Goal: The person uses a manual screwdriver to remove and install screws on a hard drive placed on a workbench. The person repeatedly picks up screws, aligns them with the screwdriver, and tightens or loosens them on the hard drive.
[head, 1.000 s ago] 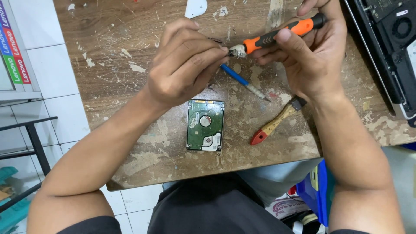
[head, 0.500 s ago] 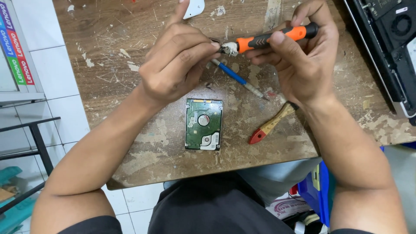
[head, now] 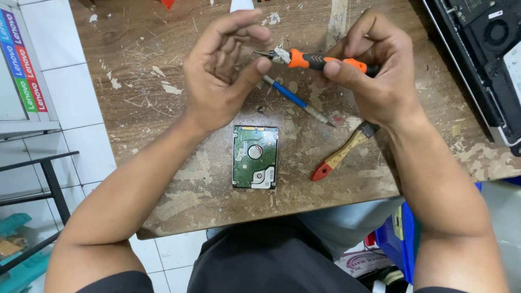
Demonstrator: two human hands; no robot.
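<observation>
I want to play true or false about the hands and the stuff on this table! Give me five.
1. The right hand holds an orange and black screwdriver. True.
2. The left hand grips the hard drive. False: the drive lies flat on the wooden table, untouched.
3. A blue tool lies on the table under the hands. True.
4. The brush with the red-tipped wooden handle is in the left hand. False: it lies on the table, right of the drive.
5. An opened laptop sits at the table's right edge. True.

Bright, even light; sharp focus
</observation>
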